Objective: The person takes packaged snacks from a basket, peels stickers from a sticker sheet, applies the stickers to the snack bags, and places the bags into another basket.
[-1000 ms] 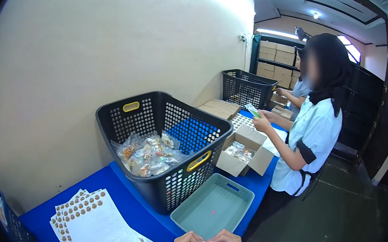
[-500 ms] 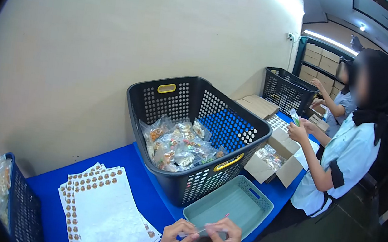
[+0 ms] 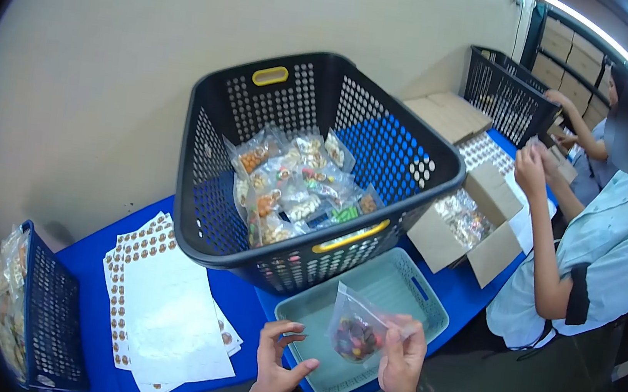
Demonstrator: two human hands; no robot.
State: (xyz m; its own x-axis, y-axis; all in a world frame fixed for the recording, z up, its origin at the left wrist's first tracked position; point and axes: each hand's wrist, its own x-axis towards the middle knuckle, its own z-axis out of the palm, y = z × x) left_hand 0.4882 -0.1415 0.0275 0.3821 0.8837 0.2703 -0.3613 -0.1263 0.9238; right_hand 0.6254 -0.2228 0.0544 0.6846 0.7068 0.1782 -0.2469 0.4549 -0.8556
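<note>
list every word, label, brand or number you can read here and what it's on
No word, brand or number is readable.
Round stickers on the white sheets: too small to read.
Farther dotted sheet: too small to read.
Packets in the big black basket: any print is too small and blurred.
Clear bag in the right hand: no legible text.

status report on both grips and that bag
Right grip holds clear plastic bag of colourful pieces over green tray. Left grip open, empty. Nothing visibly blocking either grip.
</note>
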